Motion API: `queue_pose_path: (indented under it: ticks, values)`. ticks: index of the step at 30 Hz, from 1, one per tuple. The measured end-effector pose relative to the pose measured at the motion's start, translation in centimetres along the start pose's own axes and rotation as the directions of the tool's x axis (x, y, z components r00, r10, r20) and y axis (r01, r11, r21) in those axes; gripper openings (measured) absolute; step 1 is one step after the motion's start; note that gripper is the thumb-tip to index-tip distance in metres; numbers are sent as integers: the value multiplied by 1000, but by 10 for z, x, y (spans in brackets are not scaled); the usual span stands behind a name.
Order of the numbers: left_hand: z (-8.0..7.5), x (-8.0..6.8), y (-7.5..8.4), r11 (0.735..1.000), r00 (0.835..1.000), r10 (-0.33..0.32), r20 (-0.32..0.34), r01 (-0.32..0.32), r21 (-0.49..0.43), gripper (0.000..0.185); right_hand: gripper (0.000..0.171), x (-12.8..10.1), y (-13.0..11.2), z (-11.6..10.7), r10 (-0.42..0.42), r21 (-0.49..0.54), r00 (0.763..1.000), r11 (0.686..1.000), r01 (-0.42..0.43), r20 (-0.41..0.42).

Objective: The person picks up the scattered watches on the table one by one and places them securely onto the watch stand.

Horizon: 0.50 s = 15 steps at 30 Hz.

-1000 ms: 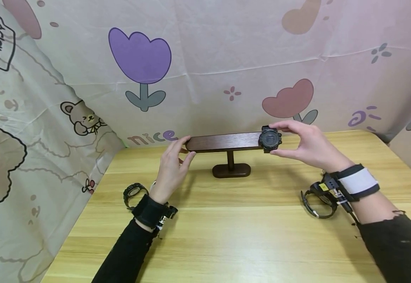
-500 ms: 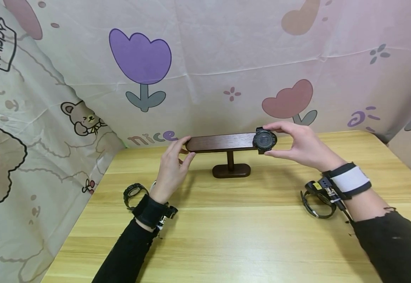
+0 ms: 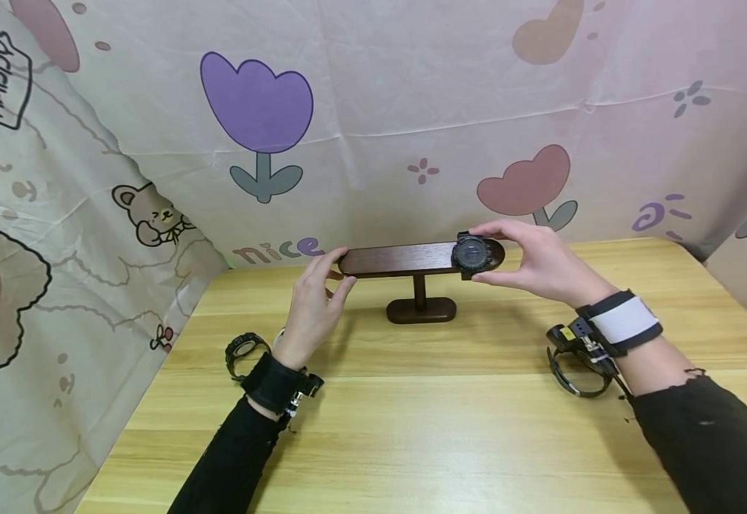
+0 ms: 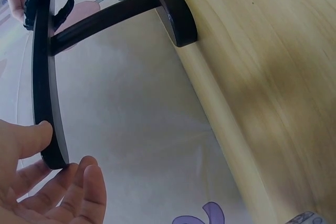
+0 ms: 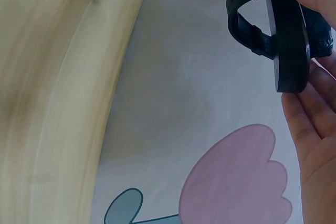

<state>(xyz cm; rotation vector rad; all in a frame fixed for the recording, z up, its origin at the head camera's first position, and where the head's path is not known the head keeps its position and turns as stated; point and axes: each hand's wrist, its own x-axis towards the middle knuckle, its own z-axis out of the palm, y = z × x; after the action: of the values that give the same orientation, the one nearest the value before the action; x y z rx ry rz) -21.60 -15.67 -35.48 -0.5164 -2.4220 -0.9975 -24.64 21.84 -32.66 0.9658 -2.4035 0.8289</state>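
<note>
A dark wooden watch stand [image 3: 399, 260] with a T shape stands on the table, its bar level above an oval base [image 3: 421, 310]. My left hand [image 3: 316, 300] holds the bar's left end between thumb and fingers. Near the bar's right end, my right hand [image 3: 540, 264] pinches a black wristwatch [image 3: 472, 254] at its top and bottom. The watch's strap loop [image 5: 247, 19] goes around the bar in the right wrist view, with the bar's tip poking out past it. In the left wrist view the left thumb [image 4: 34, 139] presses the bar's side.
A second black watch [image 3: 245, 350] lies on the wooden table [image 3: 412, 428] beside my left wrist. Another dark watch [image 3: 579, 368] lies under my right wrist. A printed cloth [image 3: 373, 107] hangs close behind the stand.
My right hand has slid the wristwatch leftward along the bar, so the bar's right tip now shows beyond it. The left hand and the stand have stayed in place.
</note>
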Motion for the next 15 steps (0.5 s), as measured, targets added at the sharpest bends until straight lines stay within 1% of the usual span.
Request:
queue_pose_path:
  ticks: [4,11,15]
  values:
    - [0,0,-1,1000,1000,-3,4,3,0,49,71,3,0,3,1,20,1000,1000,-1,15]
    - [0,-1,-1,1000,1000,5,3,-5,1,50,69,9,-3,6,18,24,999,1000,-18,29]
    - [0,0,-1,1000,1000,3,6,-3,0,50,68,11,-4,8,24,48,999,999,-26,45]
